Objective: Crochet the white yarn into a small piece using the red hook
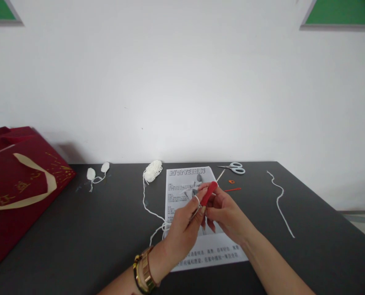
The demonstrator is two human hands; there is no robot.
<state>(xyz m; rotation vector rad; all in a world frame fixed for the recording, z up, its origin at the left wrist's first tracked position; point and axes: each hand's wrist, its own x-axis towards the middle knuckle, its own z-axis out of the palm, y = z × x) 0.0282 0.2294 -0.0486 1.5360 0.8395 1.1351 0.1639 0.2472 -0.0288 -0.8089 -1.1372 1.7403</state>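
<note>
- The right hand (224, 211) is closed around 1 crochet hook (208, 194) with a red handle.
- The hook's long axis runs diagonally: the handle end points up and away to the right, the metal tip down toward the left hand (182, 229).
- The left hand's fingers are pinched on the white yarn (148, 209) at the hook tip; 1 loop sits over a finger.
- The yarn trails left of the hands to 1 small yarn ball (153, 170).
- Under both hands lies 1 printed sheet (182, 192); its text is too blurred to read.
- Beyond the right hand: 1 pair of scissors (234, 167) and 1 orange marker (231, 181).
- Well right: 1 loose yarn strand (279, 200).
- Far left: 2 small white pieces (96, 171) and 1 red gift bag (16, 184) with unreadable gold lettering.
- The left wrist wears 1 gold watch (144, 270).
</note>
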